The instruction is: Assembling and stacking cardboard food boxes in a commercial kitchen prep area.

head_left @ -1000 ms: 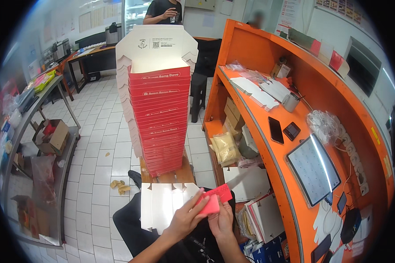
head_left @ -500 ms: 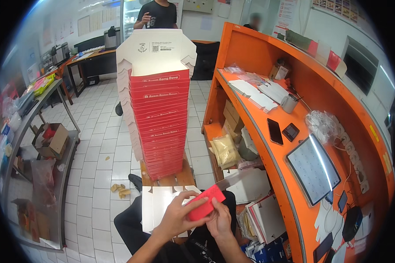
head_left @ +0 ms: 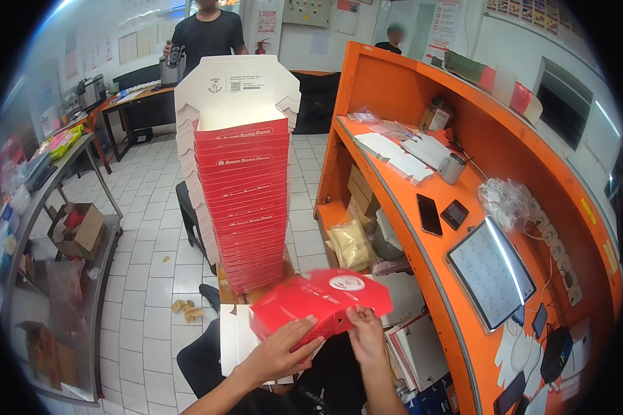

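Red carton [head_left: 318, 296] in left hand [head_left: 284, 354] and right hand [head_left: 365, 339], nested cartons [head_left: 248, 200] beyond

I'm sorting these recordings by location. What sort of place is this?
Probably the counter area of a takeaway food shop, judging by the tall stack of red boxes, the red carton being handled, and the orange counter with a tablet on it.

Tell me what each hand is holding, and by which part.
The left hand and right hand hold one red cardboard piece by its near side, the left hand toward its left end, the right toward its right.
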`<state>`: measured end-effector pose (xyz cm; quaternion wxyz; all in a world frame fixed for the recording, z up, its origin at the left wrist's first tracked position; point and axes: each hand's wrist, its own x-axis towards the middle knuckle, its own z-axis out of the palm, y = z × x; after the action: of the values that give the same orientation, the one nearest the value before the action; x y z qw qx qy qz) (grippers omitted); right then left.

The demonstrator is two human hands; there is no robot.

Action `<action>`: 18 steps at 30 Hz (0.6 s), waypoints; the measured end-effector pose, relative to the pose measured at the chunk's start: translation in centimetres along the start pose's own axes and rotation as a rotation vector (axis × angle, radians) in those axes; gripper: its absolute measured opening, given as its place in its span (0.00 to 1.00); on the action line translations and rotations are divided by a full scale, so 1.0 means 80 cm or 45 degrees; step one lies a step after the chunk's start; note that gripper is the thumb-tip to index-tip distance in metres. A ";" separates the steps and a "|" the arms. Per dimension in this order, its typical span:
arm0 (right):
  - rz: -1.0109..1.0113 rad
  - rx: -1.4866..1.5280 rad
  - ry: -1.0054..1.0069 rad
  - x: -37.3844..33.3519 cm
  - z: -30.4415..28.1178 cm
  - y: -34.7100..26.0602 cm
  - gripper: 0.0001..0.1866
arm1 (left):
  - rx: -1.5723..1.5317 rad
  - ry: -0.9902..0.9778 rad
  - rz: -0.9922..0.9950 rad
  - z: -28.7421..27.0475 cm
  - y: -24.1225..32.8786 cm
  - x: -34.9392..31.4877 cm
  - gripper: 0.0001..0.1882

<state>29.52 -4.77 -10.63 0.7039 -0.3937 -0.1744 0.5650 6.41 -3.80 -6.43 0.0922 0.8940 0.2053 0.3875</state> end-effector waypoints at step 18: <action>-0.124 -0.164 -0.119 0.044 0.000 0.063 0.33 | -0.442 0.828 -0.850 -0.002 -0.003 -0.004 0.30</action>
<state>27.25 -1.21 -15.09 0.6949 -0.4024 -0.2618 0.5355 6.00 -3.71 -6.59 0.2900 0.5838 0.4311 0.6239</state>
